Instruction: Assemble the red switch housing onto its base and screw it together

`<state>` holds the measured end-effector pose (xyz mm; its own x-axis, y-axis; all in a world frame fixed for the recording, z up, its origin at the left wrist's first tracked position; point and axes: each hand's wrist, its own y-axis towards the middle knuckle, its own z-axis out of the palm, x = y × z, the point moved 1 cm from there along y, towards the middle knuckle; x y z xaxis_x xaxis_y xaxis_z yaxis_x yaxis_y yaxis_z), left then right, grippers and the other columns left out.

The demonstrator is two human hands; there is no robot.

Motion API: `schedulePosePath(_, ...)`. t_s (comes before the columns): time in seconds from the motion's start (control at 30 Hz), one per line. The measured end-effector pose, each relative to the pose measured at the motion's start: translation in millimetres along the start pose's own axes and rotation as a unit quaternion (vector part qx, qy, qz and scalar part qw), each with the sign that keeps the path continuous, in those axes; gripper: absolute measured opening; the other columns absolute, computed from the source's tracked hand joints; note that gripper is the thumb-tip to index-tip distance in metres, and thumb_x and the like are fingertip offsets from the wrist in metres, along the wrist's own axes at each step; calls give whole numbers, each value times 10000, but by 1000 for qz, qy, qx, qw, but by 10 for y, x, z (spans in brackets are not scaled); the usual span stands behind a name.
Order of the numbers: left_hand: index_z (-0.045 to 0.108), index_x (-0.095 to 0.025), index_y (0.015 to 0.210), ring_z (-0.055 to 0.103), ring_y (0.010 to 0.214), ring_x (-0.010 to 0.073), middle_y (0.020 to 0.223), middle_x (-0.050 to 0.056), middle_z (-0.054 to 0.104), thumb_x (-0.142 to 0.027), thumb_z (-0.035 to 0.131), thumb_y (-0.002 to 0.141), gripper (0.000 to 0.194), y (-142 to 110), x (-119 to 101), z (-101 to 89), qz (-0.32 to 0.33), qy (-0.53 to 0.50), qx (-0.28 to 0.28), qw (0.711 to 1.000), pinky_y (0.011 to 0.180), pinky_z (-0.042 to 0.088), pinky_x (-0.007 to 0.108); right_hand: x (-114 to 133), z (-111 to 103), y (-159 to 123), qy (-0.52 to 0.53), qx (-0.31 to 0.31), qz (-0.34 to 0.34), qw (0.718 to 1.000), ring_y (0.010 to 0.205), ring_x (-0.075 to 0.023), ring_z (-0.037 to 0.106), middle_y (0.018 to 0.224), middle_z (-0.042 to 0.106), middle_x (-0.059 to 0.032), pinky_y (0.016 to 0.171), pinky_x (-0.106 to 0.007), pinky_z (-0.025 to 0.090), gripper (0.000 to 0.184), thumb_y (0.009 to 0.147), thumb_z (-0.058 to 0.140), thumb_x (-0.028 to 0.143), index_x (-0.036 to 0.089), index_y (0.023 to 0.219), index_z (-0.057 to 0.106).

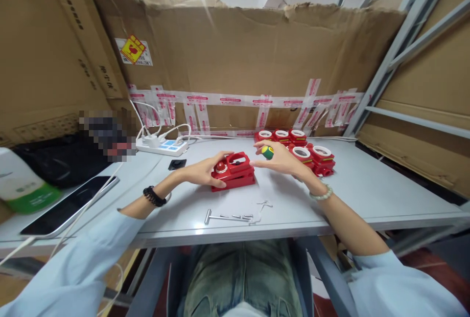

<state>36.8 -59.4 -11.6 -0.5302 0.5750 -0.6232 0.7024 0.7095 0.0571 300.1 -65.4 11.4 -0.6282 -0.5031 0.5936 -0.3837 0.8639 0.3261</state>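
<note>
My left hand (205, 171) grips the left end of a red plastic housing (235, 172) lying on the grey table (367, 194); the housing has a red round button at its left and an open round hole at its right. My right hand (281, 158) hovers just right of the housing and pinches a small green and yellow round button cap (268, 151) between thumb and fingers. Behind that hand stand several more red housings (312, 153) with white-rimmed holes.
A T-handled tool (220, 217), small screws and bent wire clips (261, 205) lie near the front edge. A power strip (161, 146), a small black part (177, 164), a tablet (69, 204) and a white-green bottle (20, 182) sit at left. Cardboard walls (257, 62) surround the table.
</note>
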Motion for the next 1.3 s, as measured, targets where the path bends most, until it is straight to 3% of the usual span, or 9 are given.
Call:
schedulePosePath(0.17,221,-261,1484,410,1343,268,1533,108,310,-410,717,736,910,-41,-62,-95,39,-40,-88,995,1098,376,401,82,57,47,83,1,-34,996,1122,-236,607,1244,634,-122,1000,-418,452,790,630,800,506,176,1299,541)
schedulePosePath(0.4,145,-287,1510,533,1227,268,1487,119,383,-391,725,737,972,-56,-413,-57,65,-87,-103,989,1026,460,416,285,193,164,237,-17,-127,963,1030,-218,639,1071,697,-43,940,-390,492,490,644,798,451,193,1032,646)
schedulePosePath(0.5,151,-302,1511,483,1294,268,1492,105,393,-448,668,784,904,-111,-458,-179,65,-23,-120,990,1021,457,396,319,177,163,240,-74,-131,959,989,-213,641,1057,694,-45,904,-381,502,516,619,814,450,197,1030,629)
schedulePosePath(0.57,206,-294,1494,452,1323,266,1462,89,443,-500,594,824,801,-186,-340,-331,37,63,-161,984,1026,442,400,312,138,142,229,-123,-134,956,943,-208,646,1034,698,-43,883,-383,506,535,620,813,450,200,1047,612)
schedulePosePath(0.67,430,-180,1369,492,1265,282,1386,116,521,-548,499,835,652,-336,66,-556,-78,205,-237,946,1064,389,421,270,74,94,201,-174,-131,955,855,-197,645,964,703,-39,824,-372,515,474,644,796,454,190,991,610)
schedulePosePath(0.77,556,-130,1238,561,1180,306,1270,159,615,-564,527,770,640,-466,551,-643,-226,255,-165,926,1012,427,396,232,49,52,187,-183,-122,957,823,-194,641,943,704,-44,777,-356,516,457,652,790,452,179,970,608)
schedulePosePath(0.9,617,-127,1170,598,1153,330,1258,179,637,-642,551,681,713,-563,899,-632,-275,240,-112,924,982,445,362,226,65,25,168,-179,-112,963,869,-206,645,958,707,-46,814,-365,507,487,641,798,457,182,994,609)
schedulePosePath(1.1,610,-123,1143,622,1081,341,1213,194,649,-753,548,603,832,-756,934,-644,-317,239,-111,911,914,477,374,254,61,-6,148,-179,-110,966,891,-211,650,993,708,-54,837,-381,502,496,642,795,448,182,1020,618)
schedulePosePath(1.3,579,-148,1107,658,909,297,1098,154,649,-775,519,669,766,-1231,632,-402,-305,218,-130,918,803,507,362,241,73,-20,149,-171,-110,968,931,-233,653,1027,700,-61,861,-405,509,520,630,812,437,190,1041,612)
